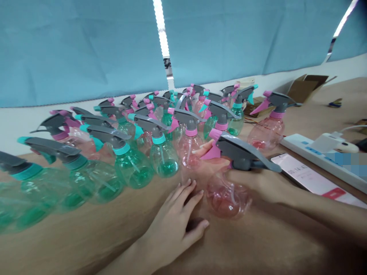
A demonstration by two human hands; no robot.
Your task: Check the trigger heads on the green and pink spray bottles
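Note:
A clear pink spray bottle (228,196) with a grey head and pink nozzle stands tilted on the table in front of me. My right hand (243,178) is closed around its neck from the right; some fingers are hidden behind the spray head, and others stick out past the pink trigger. Left of that bottle, my left hand (177,215) hovers low or rests on the table with its fingers spread, holding nothing. Just beyond it are another pink spray bottle (190,149) and a green one (164,162).
Rows of green spray bottles (137,172) and pink ones fill the left and back. To the right are a lone pink spray bottle (268,131), a phone (309,173) with a timer, a power strip (323,162) with a plugged-in charger, and a cardboard box (305,89).

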